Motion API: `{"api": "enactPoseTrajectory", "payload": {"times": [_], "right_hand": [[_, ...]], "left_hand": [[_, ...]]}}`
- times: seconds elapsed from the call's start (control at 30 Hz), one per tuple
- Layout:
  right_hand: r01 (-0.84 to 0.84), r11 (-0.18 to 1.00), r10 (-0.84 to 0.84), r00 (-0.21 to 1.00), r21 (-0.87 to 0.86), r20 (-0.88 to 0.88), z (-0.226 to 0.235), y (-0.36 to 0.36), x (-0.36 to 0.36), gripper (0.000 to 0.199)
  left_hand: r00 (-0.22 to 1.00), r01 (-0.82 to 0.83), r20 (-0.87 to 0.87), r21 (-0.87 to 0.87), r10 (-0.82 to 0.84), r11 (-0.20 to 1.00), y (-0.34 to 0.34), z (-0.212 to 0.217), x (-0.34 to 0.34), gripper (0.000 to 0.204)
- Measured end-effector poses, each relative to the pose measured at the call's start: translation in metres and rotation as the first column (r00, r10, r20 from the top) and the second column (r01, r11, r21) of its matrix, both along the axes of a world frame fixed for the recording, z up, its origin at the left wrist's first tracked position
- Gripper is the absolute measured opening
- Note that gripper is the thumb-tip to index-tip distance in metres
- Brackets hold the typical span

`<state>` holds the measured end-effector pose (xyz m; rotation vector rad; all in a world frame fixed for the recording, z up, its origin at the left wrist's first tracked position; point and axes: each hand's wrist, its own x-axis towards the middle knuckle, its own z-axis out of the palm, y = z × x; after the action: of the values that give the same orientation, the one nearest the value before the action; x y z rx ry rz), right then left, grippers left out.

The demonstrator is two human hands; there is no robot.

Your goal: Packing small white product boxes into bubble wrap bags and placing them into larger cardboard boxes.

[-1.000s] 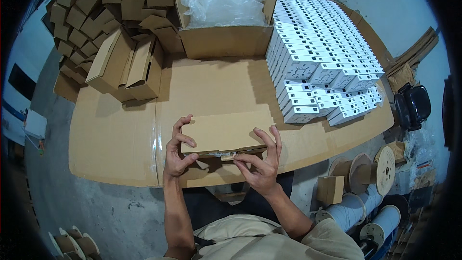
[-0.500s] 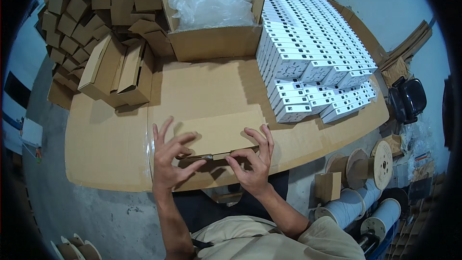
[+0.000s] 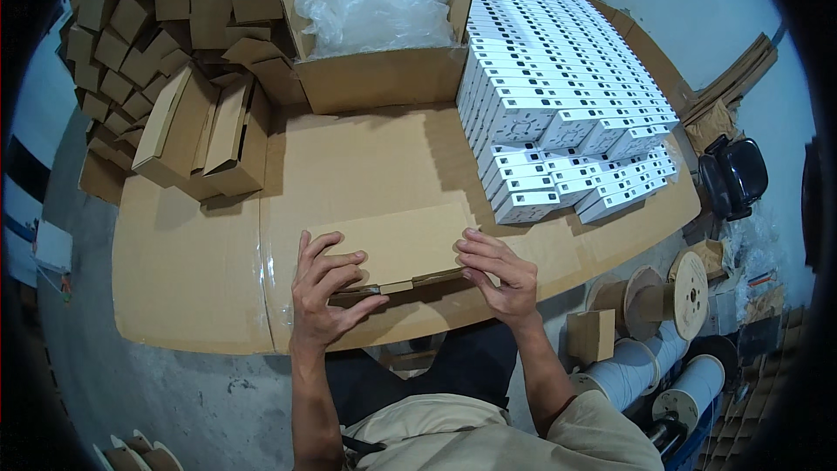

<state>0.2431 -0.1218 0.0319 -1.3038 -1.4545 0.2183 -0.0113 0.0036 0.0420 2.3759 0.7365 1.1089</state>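
Observation:
A flat brown cardboard box (image 3: 399, 240) lies on the cardboard-covered table (image 3: 187, 270) right in front of me, its lid down and a narrow flap along the near edge. At its left end my left hand (image 3: 327, 286) grips it, fingers bent on the lid and thumb by the front edge. My right hand (image 3: 503, 272) closes on the right end, with fingers on top and thumb at the front corner. What is inside the box is hidden.
Two upright cardboard boxes (image 3: 202, 135) stand at the left, before a pile of folded cartons (image 3: 131, 44). A large carton (image 3: 384, 83) of clear plastic bags (image 3: 375, 4) sits at the back. Stacked white boxes (image 3: 558, 96) fill the right. Cable spools (image 3: 689, 296) stand at lower right.
My right hand has moved from the middle of the front edge out to the box's right end. My left fingers have come down onto the lid. The front flap now lies more closed.

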Motion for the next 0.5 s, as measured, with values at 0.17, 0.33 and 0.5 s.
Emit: {"api": "enactPoseTrajectory", "payload": {"times": [0.17,0.33,0.5], "right_hand": [[-0.011,0.999,0.011,1.000,-0.050,-0.007,0.006,0.001,0.006,0.020],[-0.057,0.994,0.064,0.995,-0.094,0.071,0.014,0.004,0.007,0.021],[0.090,0.994,-0.048,0.876,-0.065,0.479,0.025,0.013,-0.042,0.028]], "left_hand": [[1.000,-0.005,0.008,0.005,0.005,1.000,0.000,0.000,0.000,0.042],[1.000,-0.016,0.006,0.010,0.016,1.000,-0.001,0.002,0.001,0.041],[1.000,-0.016,-0.004,0.019,0.016,1.000,-0.001,0.003,0.004,0.037]]}}
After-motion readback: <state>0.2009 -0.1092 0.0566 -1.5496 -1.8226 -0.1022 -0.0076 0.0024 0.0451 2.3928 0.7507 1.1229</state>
